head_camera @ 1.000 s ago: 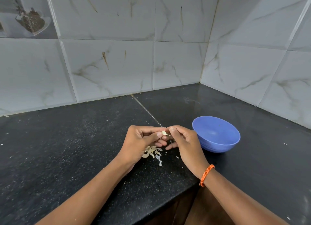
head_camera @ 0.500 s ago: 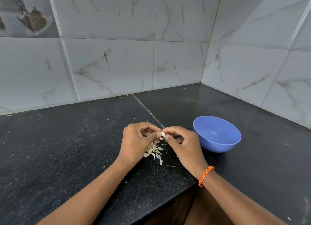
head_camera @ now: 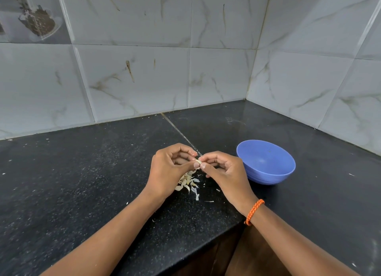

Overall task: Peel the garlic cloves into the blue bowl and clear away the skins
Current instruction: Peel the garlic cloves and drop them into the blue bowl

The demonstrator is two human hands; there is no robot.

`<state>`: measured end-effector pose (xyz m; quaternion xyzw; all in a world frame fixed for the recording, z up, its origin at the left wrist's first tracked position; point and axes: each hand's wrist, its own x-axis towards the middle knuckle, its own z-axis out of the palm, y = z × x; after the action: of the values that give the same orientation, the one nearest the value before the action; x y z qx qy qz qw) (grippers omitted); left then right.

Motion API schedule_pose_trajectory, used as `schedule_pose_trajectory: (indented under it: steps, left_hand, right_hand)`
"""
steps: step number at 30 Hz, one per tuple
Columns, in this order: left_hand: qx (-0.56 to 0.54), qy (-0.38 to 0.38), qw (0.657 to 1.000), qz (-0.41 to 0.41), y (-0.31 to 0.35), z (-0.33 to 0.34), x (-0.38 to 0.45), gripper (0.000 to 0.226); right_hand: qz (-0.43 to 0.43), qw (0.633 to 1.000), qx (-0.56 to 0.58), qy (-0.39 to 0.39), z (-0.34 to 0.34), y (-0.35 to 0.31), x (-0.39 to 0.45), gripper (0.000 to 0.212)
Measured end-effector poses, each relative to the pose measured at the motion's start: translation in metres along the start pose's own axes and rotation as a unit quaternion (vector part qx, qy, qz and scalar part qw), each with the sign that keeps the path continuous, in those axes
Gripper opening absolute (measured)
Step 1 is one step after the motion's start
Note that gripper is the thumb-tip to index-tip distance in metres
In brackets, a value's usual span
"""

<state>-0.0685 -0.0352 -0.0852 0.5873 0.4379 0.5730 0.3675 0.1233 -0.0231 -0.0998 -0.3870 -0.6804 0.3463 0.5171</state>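
Head view is showing the left hand (head_camera: pixel 169 168) and right hand (head_camera: pixel 224 172) pinching one garlic clove (head_camera: pixel 198 162). Probably it is better peeling gently over the skins (head_camera: pixel 188 182), beside the blue bowl (head_camera: pixel 266 162).

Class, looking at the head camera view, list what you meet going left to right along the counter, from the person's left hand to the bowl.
left hand → garlic clove pinched between both hands → right hand → orange wristband → blue bowl
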Motion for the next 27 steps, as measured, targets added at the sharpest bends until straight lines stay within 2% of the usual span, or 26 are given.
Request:
schedule_pose_trajectory:
  steps: [10,20,27]
  left_hand:
    - [-0.04,-0.019,0.999,0.0,0.0022,-0.0016,0.0013,0.027]
    - [-0.051,-0.025,0.998,0.01,0.0023,0.0015,-0.0004,0.024]
    - [-0.064,-0.018,0.998,0.007,0.0031,0.0023,-0.002,0.022]
  right_hand:
    - [-0.013,0.999,-0.029,-0.014,0.0025,0.0004,-0.0025,0.028]
    - [-0.016,0.999,-0.046,0.0,0.0042,-0.0044,-0.0037,0.017]
    - [-0.022,0.999,-0.044,0.021,0.0032,-0.0052,-0.0036,0.019]
